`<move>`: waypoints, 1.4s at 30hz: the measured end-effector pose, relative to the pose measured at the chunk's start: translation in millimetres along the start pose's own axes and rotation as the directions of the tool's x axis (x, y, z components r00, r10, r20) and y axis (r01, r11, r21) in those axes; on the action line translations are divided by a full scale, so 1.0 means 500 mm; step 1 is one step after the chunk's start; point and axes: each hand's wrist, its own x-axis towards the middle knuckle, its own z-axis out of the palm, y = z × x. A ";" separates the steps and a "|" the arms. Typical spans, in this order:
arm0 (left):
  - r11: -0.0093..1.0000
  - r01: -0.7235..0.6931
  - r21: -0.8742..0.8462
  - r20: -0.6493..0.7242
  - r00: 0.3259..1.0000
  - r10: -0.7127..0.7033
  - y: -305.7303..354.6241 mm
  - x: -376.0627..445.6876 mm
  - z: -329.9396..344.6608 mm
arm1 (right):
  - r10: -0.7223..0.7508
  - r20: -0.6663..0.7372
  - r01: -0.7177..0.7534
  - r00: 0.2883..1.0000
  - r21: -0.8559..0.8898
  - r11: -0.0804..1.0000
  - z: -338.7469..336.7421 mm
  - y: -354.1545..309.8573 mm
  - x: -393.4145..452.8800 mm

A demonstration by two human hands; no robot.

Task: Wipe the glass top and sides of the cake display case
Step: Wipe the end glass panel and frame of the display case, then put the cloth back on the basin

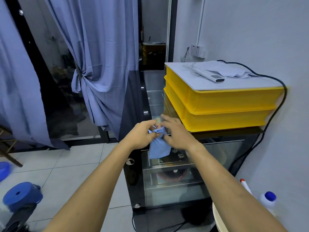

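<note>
Blue cloth (pixel 159 146) bunched, hanging; left hand (pixel 142 134) and right hand (pixel 177 133) pinch its top above glass case (pixel 175 190).

Both bare forearms reach forward and meet in the middle. The left hand (pixel 142 133) has its fingers curled in a pinching grip; the right hand (pixel 177 131) pinches too, upper fingers straighter.

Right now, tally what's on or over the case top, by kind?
Yellow crates: 2
White board: 1
Remote: 1
Blue cloth: 1, held by left hand and right hand
Total: 5
</note>
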 end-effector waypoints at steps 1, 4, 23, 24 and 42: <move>1.000 -0.019 0.013 0.017 1.000 0.018 0.018 -0.005 -0.013 | -0.012 -0.038 0.012 0.999 0.005 1.000 -0.010 -0.006 -0.013; 0.996 -0.079 0.049 0.011 0.997 0.079 0.080 -0.016 -0.065 | 0.004 -0.175 0.018 0.985 0.125 0.992 -0.051 -0.025 -0.064; 0.914 -0.401 -0.060 0.176 0.897 0.405 0.385 -0.049 -0.113 | 0.293 -0.083 -0.059 0.952 0.894 0.443 -0.186 -0.022 -0.370; 0.908 -0.412 -0.071 0.207 0.885 0.417 0.399 -0.049 -0.112 | 0.274 -0.058 -0.058 0.960 0.915 0.399 -0.185 -0.016 -0.371; 0.848 -0.292 -0.443 0.129 0.915 0.382 0.303 0.075 0.091 | 0.526 -0.629 -0.118 0.573 0.572 0.812 -0.253 -0.020 -0.498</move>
